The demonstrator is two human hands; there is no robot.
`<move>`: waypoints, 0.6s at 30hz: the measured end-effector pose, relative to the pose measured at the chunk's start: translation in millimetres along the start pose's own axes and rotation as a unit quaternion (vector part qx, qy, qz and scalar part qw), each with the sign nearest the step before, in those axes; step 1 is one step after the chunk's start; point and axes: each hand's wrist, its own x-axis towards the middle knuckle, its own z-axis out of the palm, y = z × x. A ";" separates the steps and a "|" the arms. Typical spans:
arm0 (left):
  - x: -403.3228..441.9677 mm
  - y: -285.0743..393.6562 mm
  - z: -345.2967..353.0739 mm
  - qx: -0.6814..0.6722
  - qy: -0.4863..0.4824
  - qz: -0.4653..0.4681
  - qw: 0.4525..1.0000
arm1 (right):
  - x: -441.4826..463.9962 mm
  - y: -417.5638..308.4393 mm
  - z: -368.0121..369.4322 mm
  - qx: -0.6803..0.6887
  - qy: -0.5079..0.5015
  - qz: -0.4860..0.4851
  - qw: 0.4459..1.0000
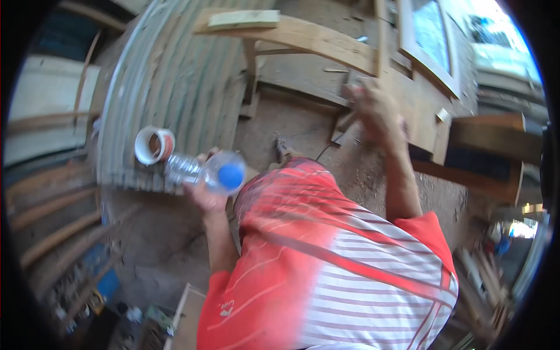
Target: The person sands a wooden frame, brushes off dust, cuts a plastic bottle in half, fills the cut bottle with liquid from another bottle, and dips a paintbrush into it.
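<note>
My left hand is wrapped round a clear plastic bottle, which lies sideways in the grip with a round blue part at the end nearest my body. Just beyond the bottle's other end is a white tub with orange marks and a brownish inside. The tub is close to the bottle; whether they touch, I cannot tell. My right hand is raised beside the wooden frame, blurred, with its fingers curled. What those fingers hold, if anything, is hidden.
Corrugated metal sheet spans the upper left. A wooden beam bears a short wood offcut. Thick timbers jut in from the right, near a framed pane. Stacked boards line the left; shavings litter the ground.
</note>
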 end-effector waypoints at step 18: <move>51.3 -38.8 50.4 0.088 0.087 0.019 0.992 | -37.3 -96.3 19.9 0.418 0.103 -0.200 0.880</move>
